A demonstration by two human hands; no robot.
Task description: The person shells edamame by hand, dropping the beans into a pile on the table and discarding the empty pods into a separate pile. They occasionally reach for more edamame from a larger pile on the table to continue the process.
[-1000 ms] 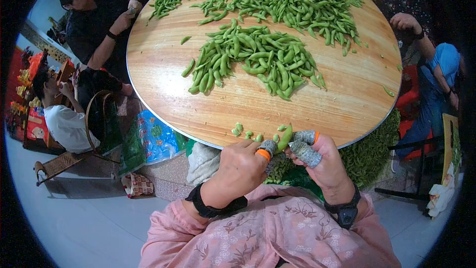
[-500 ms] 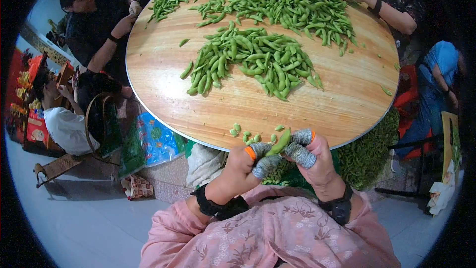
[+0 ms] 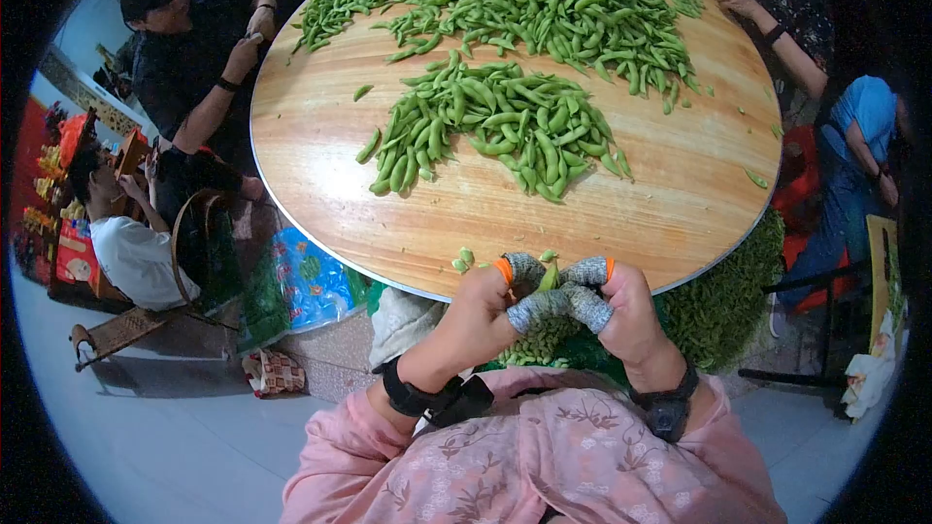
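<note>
A green soybean pod (image 3: 549, 278) is pinched between the fingertips of both hands at the near edge of the round table; the fingers cover most of it. My left hand (image 3: 485, 306) is closed on it from the left, and my right hand (image 3: 629, 315) grips it from the right. Grey knitted covers wrap the thumbs and forefingers, with orange bands showing on both hands. Just beyond my left hand lie a few shelled soybeans (image 3: 465, 257). Beneath the hands, more shelled beans (image 3: 537, 344) lie in a heap below the table edge.
On the wooden table (image 3: 388, 233) lie a small pile of soybean pods (image 3: 505, 121) and a larger heap (image 3: 544, 0) behind it. Other people sit at the far left and far right. Many green pods or husks (image 3: 723, 301) are heaped below the table at right.
My hands have come closer together and the fingers now cover more of the pod. At the far right, another person's hand has moved back from the large heap.
</note>
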